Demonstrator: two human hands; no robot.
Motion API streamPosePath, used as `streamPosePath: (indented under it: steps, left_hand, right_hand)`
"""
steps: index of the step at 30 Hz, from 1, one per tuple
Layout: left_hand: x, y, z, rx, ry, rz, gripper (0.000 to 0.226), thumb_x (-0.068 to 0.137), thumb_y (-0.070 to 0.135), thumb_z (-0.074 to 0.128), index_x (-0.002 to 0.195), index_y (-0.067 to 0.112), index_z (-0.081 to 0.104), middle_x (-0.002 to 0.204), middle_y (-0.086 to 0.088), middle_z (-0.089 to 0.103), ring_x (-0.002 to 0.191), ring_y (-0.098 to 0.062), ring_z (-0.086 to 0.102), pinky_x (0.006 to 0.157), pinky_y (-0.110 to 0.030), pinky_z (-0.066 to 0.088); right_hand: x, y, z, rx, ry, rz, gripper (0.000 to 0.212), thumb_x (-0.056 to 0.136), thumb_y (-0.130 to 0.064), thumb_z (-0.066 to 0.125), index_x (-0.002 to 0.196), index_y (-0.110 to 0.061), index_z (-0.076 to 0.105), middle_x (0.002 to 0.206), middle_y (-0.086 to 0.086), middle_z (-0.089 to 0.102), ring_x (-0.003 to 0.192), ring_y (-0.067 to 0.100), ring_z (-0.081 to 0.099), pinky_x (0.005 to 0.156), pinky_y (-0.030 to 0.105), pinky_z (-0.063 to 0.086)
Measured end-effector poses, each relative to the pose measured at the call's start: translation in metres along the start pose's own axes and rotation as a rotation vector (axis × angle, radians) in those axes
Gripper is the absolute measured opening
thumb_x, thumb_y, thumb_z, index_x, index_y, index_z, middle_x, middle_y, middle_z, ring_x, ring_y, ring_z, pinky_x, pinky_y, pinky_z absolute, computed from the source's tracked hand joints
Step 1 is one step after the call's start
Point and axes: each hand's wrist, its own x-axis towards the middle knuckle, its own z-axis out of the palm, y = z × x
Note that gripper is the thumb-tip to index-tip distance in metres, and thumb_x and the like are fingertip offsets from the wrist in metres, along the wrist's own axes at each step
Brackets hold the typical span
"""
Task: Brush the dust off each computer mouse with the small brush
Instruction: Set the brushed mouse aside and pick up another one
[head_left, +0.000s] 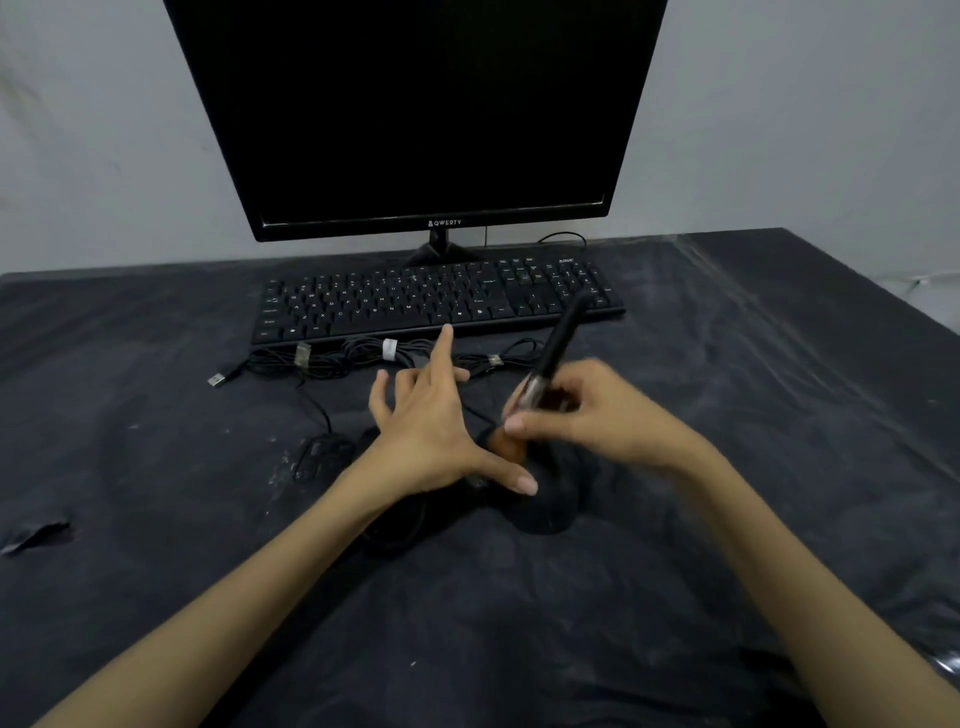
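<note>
Near the middle of the dusty black desk (156, 405), the right hand (597, 410) pinches a small brush (553, 358) by its silver ferrule, bristles down on a black computer mouse (550, 493). The left hand (431, 426) has its fingers spread, thumb touching that mouse. A second mouse (322, 452) lies just left of it. Toward the far edge sit a keyboard (431, 301) and a monitor (415, 114) marked "QWERTY".

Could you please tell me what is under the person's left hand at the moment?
The left hand, fingers spread, covers most of a dark mouse on the black table cover. Its thumb reaches the neighbouring mouse. Anything more underneath is hidden.
</note>
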Motion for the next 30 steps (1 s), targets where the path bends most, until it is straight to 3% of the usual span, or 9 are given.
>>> streamPosePath:
  steps: [5,7,9,12,14,18,21,24,30]
  left_hand:
    - [-0.002,0.001,-0.001,0.015,0.030,0.022,0.159,0.037,0.066,0.084,0.150,0.025,-0.020,0.141,0.013,0.039,0.141,-0.014,0.017,0.114,-0.043,-0.016]
    - [-0.003,0.001,-0.001,0.008,0.036,0.025,0.159,0.036,0.067,0.084,0.150,0.025,-0.020,0.141,0.013,0.039,0.141,-0.013,0.017,0.114,-0.043,-0.016]
    - [-0.002,0.001,-0.001,0.014,0.039,0.025,0.160,0.035,0.068,0.083,0.150,0.026,-0.021,0.140,0.014,0.040,0.140,-0.013,0.017,0.114,-0.044,-0.016]
    - [-0.003,0.001,0.000,0.026,0.053,0.028,0.160,0.034,0.069,0.081,0.150,0.026,-0.021,0.138,0.014,0.041,0.140,-0.013,0.018,0.113,-0.043,-0.016]
    - [-0.004,0.001,0.000,0.026,0.053,0.025,0.160,0.034,0.068,0.082,0.150,0.026,-0.020,0.138,0.014,0.041,0.140,-0.013,0.018,0.113,-0.043,-0.017]
    - [-0.003,0.002,0.000,0.015,0.044,0.024,0.158,0.036,0.066,0.083,0.150,0.027,-0.019,0.137,0.015,0.042,0.140,-0.012,0.018,0.113,-0.044,-0.017]
    - [-0.004,0.002,0.000,0.012,0.051,0.028,0.158,0.036,0.067,0.083,0.150,0.027,-0.018,0.135,0.016,0.042,0.139,-0.011,0.019,0.113,-0.044,-0.017]
    - [-0.003,0.001,0.000,0.011,0.049,0.018,0.157,0.036,0.067,0.083,0.150,0.028,-0.018,0.134,0.016,0.044,0.139,-0.012,0.020,0.113,-0.045,-0.016]
    - [-0.004,0.003,0.000,0.015,0.051,0.019,0.155,0.037,0.065,0.083,0.150,0.029,-0.016,0.130,0.017,0.047,0.140,-0.013,0.020,0.114,-0.047,-0.016]
  right_hand:
    - [0.016,0.012,-0.001,-0.244,0.344,0.078,0.015,0.079,-0.034,0.075,0.087,-0.022,0.073,0.090,-0.003,0.072,0.085,0.014,0.065,0.076,0.030,0.051]
    - [0.012,0.007,-0.002,-0.002,0.173,0.018,0.012,0.080,-0.031,0.075,0.087,-0.021,0.074,0.085,-0.003,0.073,0.079,0.008,0.065,0.072,0.024,0.050]
    - [0.008,0.004,0.005,-0.035,0.028,0.001,0.010,0.080,-0.028,0.075,0.087,-0.020,0.074,0.081,-0.005,0.071,0.070,-0.002,0.061,0.066,0.016,0.046]
    - [0.019,0.011,0.006,-0.372,0.256,0.054,0.014,0.080,-0.034,0.073,0.087,-0.022,0.071,0.087,-0.004,0.069,0.077,0.006,0.061,0.070,0.028,0.048]
    - [0.019,0.007,0.002,-0.271,0.340,0.053,0.012,0.080,-0.033,0.073,0.084,-0.022,0.070,0.084,-0.009,0.068,0.079,0.001,0.062,0.070,0.021,0.048]
    - [0.011,0.004,0.010,-0.114,0.061,0.009,0.010,0.081,-0.029,0.074,0.087,-0.021,0.073,0.081,-0.006,0.070,0.071,0.003,0.061,0.065,0.020,0.045]
    - [0.014,0.020,0.004,-0.408,0.300,0.097,0.018,0.081,-0.034,0.072,0.090,-0.019,0.070,0.089,-0.002,0.068,0.080,0.014,0.060,0.071,0.030,0.047]
    - [-0.002,0.022,-0.007,-0.134,0.490,0.078,0.012,0.081,-0.029,0.073,0.087,-0.019,0.072,0.088,0.001,0.071,0.077,0.019,0.061,0.071,0.028,0.047]
    - [-0.051,0.036,-0.010,0.067,0.083,0.110,0.006,0.079,-0.031,0.076,0.076,-0.027,0.073,0.079,0.000,0.073,0.075,0.018,0.067,0.076,0.042,0.052]
